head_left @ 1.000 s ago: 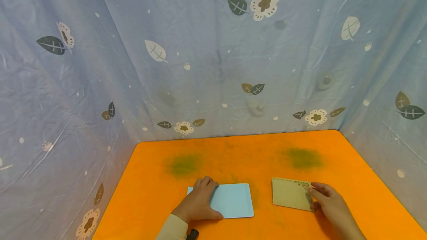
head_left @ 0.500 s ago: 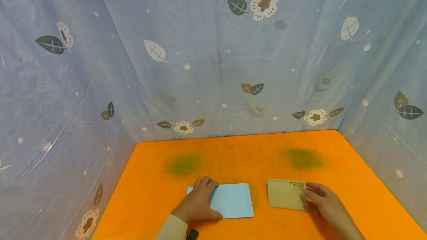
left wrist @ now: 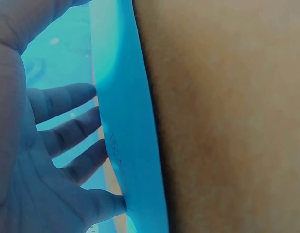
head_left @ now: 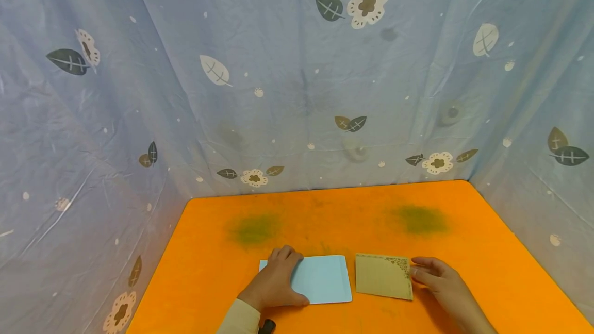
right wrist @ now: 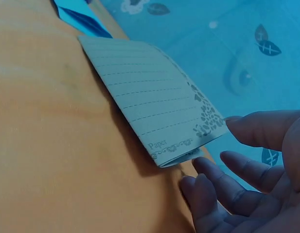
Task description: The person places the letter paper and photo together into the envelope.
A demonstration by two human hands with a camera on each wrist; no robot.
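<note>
A light blue envelope (head_left: 322,278) lies lengthwise on the table, a crease running along its right end. Over its left part is my left hand (head_left: 276,280), thumb at the near edge and fingers at the far edge. The left wrist view shows those fingertips against the edge of the envelope (left wrist: 132,126). To the right, my right hand (head_left: 438,280) pinches the right end of a folded sheet of cream letter paper (head_left: 382,276). Its printed lines, "Paper" lettering and floral corner show in the right wrist view. The letter paper's left edge stands just short of the envelope's right end.
An orange table (head_left: 334,220) with two dark greenish stains carries everything. Blue curtains (head_left: 278,117) printed with leaves and flowers close off the back and both sides. A small black object (head_left: 267,327) shows by the left sleeve (head_left: 238,318).
My right hand has moved left with the folded letter paper, bringing it close to the envelope's right end. The left hand and the envelope have stayed in place.
</note>
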